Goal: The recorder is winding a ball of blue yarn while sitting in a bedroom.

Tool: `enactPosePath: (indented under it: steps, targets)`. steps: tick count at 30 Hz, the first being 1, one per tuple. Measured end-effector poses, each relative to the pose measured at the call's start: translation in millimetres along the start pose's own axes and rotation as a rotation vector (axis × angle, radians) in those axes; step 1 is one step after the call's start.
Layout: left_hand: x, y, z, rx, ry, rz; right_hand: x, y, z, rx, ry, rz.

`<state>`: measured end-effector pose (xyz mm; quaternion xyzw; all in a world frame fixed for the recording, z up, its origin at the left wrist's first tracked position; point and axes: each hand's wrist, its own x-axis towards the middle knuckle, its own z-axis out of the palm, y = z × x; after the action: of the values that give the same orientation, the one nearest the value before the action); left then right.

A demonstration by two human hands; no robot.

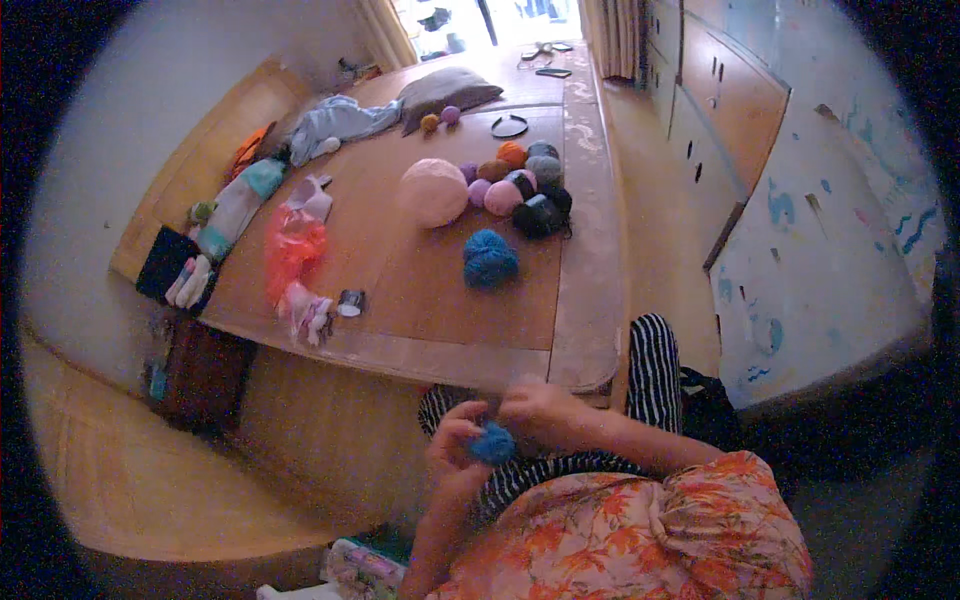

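Note:
Over my lap, my left hand (458, 437) is closed around a small blue yarn ball (492, 444). Just right of it and slightly higher, my right hand (538, 408) has its fingers curled together; any strand between them is too fine and blurred to make out. A larger skein of the same blue yarn (490, 260) lies ahead on the brown bed mat (400, 285). Beyond that sit a big pale pink ball (434, 193) and a cluster of smaller yarn balls in purple, pink, brown, orange, grey and black (540, 213).
Left on the bed are a red-pink plastic bag (296, 250), a small dark-and-white roll (351, 303) and bundled clothes (240, 205). Farther back lie a grey pillow (448, 95), a black ring-shaped band (509, 127) and a phone (553, 72). Cabinets (725, 100) line the right.

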<state>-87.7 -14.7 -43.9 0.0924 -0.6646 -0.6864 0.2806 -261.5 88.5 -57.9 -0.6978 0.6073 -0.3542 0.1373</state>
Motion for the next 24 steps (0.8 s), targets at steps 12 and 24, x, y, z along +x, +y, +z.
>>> enactPosePath:
  steps: [12,24]
  targets:
    - [-12.5,12.2,-1.3,0.169,-0.176,-0.213,7.7,-30.7,-35.2,0.154,0.052,-0.158]
    - [-6.0,10.7,-5.5,0.299,-0.184,-0.326,6.9,-46.0,-43.6,0.12,0.103,-0.231]
